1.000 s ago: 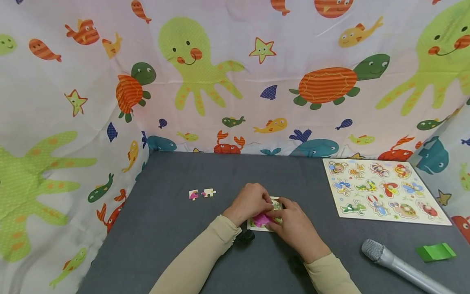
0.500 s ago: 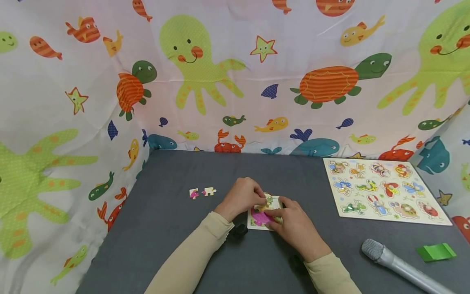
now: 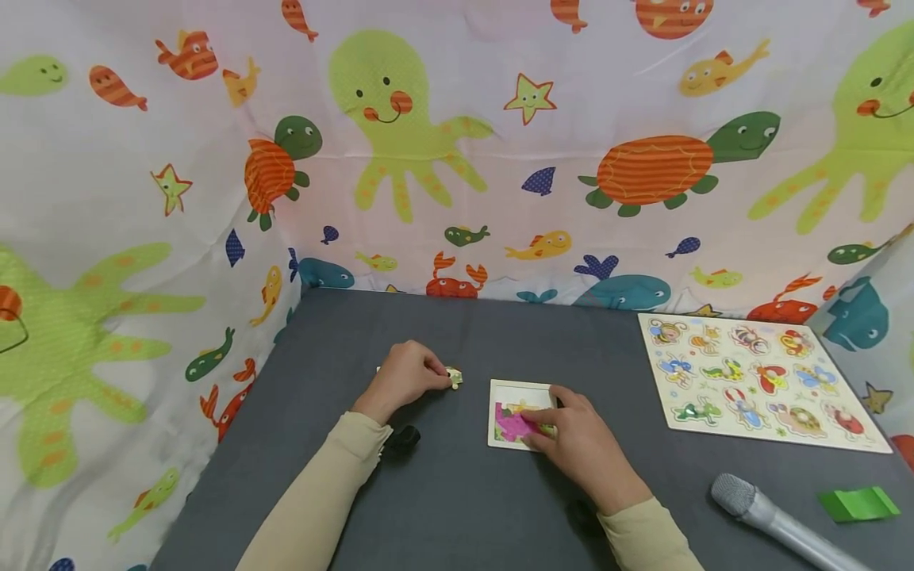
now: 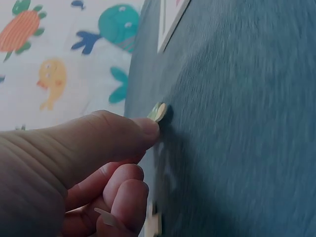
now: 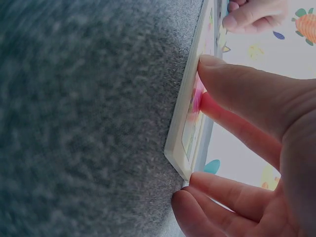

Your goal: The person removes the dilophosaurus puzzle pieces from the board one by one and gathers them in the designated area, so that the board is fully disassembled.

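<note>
My left hand (image 3: 407, 374) pinches a small pale green jigsaw piece (image 3: 455, 378) between thumb and finger, close over the table left of the puzzle tray. In the left wrist view that piece (image 4: 157, 111) pokes out past the thumb tip. Another jigsaw piece (image 4: 153, 223) lies below the curled fingers, mostly hidden by the hand in the head view. The small square puzzle tray (image 3: 524, 390) holds joined pieces with a pink picture, and its upper part shows bare backing. My right hand (image 3: 578, 436) rests on the tray's right side, its thumb (image 5: 212, 61) and one fingertip on the pieces, other fingers along the edge.
A large board with insect pictures (image 3: 689, 408) lies at the back right. A silver microphone (image 3: 778, 523) and a bent green block (image 3: 860, 504) are at the front right. A sea-animal curtain (image 3: 457, 95) borders the table's back and sides.
My left hand has lifted the green piece out of the tray's upper part and moved left with it, over the loose pieces. The right hand stays on the tray; the view has shifted slightly.
</note>
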Action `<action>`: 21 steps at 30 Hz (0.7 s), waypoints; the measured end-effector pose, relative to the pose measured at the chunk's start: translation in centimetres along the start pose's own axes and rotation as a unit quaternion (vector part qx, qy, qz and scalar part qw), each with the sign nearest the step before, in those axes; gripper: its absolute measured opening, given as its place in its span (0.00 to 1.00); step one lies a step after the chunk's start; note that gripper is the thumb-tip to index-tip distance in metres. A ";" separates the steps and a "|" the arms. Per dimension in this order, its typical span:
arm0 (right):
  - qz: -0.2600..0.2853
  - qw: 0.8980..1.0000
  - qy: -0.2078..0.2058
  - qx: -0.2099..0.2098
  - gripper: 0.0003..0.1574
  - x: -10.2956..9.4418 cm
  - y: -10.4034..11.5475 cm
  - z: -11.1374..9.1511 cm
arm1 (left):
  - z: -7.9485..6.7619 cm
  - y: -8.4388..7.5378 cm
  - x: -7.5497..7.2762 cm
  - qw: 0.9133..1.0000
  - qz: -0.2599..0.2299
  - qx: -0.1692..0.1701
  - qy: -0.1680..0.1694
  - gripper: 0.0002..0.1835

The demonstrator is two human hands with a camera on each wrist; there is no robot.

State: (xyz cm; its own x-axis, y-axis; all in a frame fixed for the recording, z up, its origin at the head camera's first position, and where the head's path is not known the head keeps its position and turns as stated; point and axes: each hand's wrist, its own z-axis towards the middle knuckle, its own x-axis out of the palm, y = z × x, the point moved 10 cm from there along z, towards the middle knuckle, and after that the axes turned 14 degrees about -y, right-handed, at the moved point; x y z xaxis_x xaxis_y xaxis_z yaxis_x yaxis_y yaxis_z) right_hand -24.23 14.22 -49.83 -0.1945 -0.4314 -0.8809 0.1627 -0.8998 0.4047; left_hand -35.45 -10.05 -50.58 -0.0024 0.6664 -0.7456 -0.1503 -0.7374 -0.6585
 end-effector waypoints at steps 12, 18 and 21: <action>-0.001 1.000 0.000 -0.005 0.22 -0.3 0.0 -0.3 | 0.3 1.4 -1.3 1.000 -0.001 -0.010 0.000 0.06; -0.003 1.000 0.001 -0.005 0.22 -0.2 0.0 -0.2 | 0.3 1.5 -1.0 1.000 0.011 -0.004 0.006 0.05; -0.003 1.000 -0.001 -0.009 0.22 -0.2 0.0 -0.2 | 0.4 1.5 -1.1 1.000 0.011 0.000 0.003 0.05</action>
State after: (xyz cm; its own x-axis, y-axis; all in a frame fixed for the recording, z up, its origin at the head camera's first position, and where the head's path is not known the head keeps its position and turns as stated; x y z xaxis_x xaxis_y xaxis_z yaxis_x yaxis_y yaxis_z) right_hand -24.03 14.36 -49.73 -0.1983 -0.4270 -0.8822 0.1783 -0.9008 0.3960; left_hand -36.08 -11.81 -50.74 0.0008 0.6491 -0.7607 -0.1493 -0.7521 -0.6419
